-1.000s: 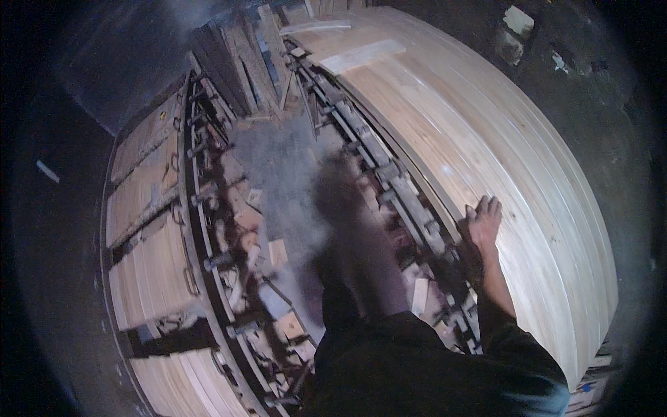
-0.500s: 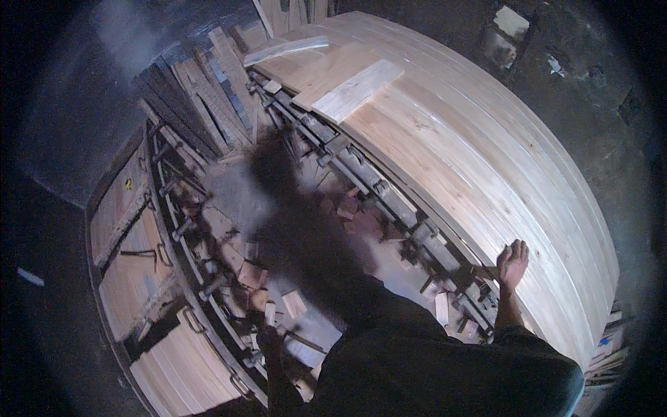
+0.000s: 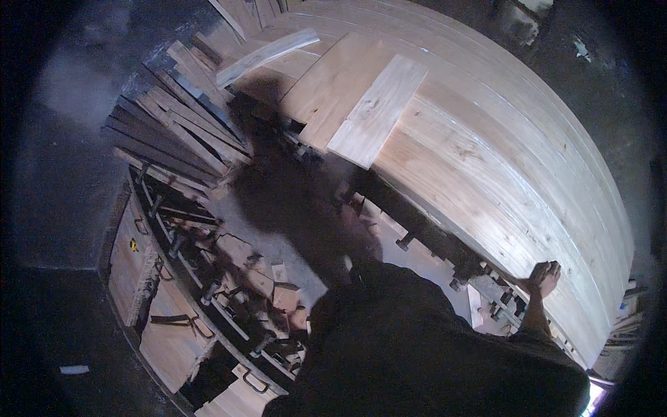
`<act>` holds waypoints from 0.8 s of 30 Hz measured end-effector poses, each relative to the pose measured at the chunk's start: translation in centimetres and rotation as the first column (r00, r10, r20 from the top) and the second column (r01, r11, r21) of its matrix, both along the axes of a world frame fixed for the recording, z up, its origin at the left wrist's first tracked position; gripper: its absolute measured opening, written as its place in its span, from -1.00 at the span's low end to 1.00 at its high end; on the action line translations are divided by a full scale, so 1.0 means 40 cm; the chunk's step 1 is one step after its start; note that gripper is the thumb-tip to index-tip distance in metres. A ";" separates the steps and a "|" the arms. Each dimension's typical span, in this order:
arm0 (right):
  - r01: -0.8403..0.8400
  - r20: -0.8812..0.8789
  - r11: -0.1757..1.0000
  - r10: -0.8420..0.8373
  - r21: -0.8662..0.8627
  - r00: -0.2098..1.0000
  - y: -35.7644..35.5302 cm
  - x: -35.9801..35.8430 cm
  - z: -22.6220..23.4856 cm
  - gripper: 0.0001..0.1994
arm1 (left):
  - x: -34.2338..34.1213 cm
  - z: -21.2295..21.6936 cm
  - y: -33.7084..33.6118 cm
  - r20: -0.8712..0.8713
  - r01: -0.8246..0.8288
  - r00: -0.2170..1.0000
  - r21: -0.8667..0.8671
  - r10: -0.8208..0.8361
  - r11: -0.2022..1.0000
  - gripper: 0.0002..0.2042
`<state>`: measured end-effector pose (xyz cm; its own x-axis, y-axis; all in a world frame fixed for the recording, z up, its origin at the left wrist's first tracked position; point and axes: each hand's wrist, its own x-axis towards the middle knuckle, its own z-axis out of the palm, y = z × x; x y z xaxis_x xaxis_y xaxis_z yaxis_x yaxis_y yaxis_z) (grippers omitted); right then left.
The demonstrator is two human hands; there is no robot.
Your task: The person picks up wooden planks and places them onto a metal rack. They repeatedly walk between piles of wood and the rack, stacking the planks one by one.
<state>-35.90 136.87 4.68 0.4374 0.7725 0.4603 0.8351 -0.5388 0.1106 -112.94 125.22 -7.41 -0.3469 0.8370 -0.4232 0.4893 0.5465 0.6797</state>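
Observation:
My right hand (image 3: 545, 277) rests near the close edge of a wide panel of pale glued-up boards (image 3: 479, 160). Its fingers are loosely bent over the wood, and nothing is held in them. My left hand is out of sight, behind my dark-clothed body. Farther up the panel lies a loose short pale board (image 3: 381, 111), beside a flat wooden piece (image 3: 332, 87). A slim curved strip of wood (image 3: 267, 55) lies near the panel's far left end.
Dark clamp bars (image 3: 410, 240) run under the panel's near edge. Wood offcuts (image 3: 285, 295) litter the floor. Left stands a metal-framed rack (image 3: 240, 351) with handled wooden panels (image 3: 170, 323). Long planks (image 3: 184, 125) lean together at the far left. My shadow darkens the floor between.
My view has shifted and turned. My right hand stays by the panel's near edge, its fingers more bent than before. The left hand, earlier low beside the rack, has gone out of view.

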 end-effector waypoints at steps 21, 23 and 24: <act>0.039 -0.340 0.999 -0.047 -0.029 0.939 0.617 -1.044 0.038 -0.37 | -0.125 0.275 1.360 0.785 -0.130 0.602 0.277 -0.146 0.952 -0.65; 0.112 -0.310 0.994 -0.112 -0.018 0.944 0.654 -1.101 0.039 -0.39 | -0.114 0.306 1.389 0.913 -0.197 0.401 0.012 0.069 0.980 -0.67; 0.099 -0.292 0.995 -0.093 0.006 0.952 0.670 -1.129 0.058 -0.41 | -0.130 0.265 1.403 0.919 -0.188 0.379 -0.042 0.112 0.981 -0.67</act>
